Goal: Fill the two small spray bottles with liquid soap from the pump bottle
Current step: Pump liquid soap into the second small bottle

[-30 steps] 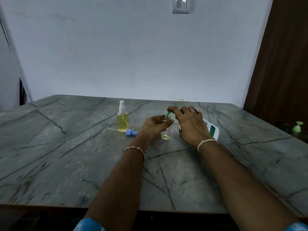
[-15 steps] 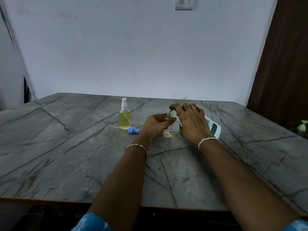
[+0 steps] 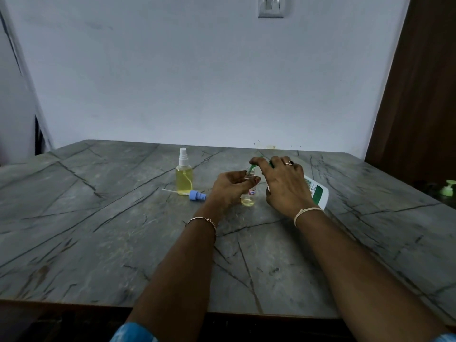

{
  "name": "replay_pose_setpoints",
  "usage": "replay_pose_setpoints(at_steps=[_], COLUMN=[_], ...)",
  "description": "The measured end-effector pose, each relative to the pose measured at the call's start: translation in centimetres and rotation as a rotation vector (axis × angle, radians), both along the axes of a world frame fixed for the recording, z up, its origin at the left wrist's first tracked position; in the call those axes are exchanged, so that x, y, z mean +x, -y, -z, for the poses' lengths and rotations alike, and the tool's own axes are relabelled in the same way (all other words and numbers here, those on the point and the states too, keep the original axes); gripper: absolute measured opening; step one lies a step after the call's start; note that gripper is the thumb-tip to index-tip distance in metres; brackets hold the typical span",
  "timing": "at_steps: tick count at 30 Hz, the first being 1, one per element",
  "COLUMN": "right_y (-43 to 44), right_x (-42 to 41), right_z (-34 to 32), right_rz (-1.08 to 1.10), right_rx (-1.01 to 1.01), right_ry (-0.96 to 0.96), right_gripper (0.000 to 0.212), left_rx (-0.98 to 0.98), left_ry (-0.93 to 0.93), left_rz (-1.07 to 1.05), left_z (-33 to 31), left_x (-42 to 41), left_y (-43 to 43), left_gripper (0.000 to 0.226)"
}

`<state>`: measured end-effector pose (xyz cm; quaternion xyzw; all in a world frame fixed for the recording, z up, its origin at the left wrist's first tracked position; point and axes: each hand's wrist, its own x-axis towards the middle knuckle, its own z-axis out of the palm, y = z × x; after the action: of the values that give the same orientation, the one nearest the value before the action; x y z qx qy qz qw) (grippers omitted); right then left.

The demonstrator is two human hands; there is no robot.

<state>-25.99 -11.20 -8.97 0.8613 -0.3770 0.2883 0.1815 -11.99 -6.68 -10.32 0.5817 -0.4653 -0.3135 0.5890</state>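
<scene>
A: Quick one. How far along?

B: About halfway, I'd say. The first spray bottle [image 3: 184, 180] stands capped with its white sprayer on, yellow soap nearly to the shoulder. Call that one done.

A: And the other?

B: The second spray bottle [image 3: 247, 199] stands upright on the table [image 3: 98, 243], well right of the first, open-topped. Only a shallow yellow pool at the bottom. Most of the fill is left.

A: Its cap?

B: The blue spray head [image 3: 197, 195] lies on its side, dip tube pointing left, just in front of the first bottle. Needs screwing back on afterwards.

A: Hands?

B: The left hand [image 3: 230, 187] has its fingers curled round the second bottle's upper part, steadying it. The right hand [image 3: 286, 187] is curled over the pump head of the pump bottle [image 3: 318, 193], which leans toward the small one. The green nozzle [image 3: 253, 167] sits right at the open neck.

A: Soap flowing?

B: Can't tell, too small.

A: Leftovers?

B: Fill, recap, done. Narrow neck, so spill is the risk.
</scene>
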Motion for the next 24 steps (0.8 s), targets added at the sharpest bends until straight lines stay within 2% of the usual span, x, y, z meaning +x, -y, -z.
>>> replay_pose_setpoints(at_steps=[4,8,11,19,24], right_y=[-0.14,0.02,0.02,-0.09,0.27], right_x=[0.31,-0.02,-0.21,0.29,-0.23], right_z=[-0.23,0.09,0.21,-0.11,0.16], right_rz=[-0.016,0.011,0.011,-0.024,-0.024], right_rx=[0.004,-0.034,-0.047,0.0,-0.013], right_ry=[0.022,-0.016,-0.026,0.037,-0.008], right_gripper=[0.07,0.081,0.083,0.071,0.082], left_rx=[0.008,-0.012,-0.014,-0.005,-0.008], left_ry=[0.006,0.0,0.004,0.022,0.019], left_rz=[-0.012,-0.023,-0.017,-0.007,-0.003], left_z=[0.02,0.1,0.22,0.05,-0.01], left_x=[0.01,-0.01,0.07,-0.01,0.0], left_y=[0.08,0.18,0.34,0.14,-0.01], left_gripper=[0.052,0.043,0.043,0.048,0.048])
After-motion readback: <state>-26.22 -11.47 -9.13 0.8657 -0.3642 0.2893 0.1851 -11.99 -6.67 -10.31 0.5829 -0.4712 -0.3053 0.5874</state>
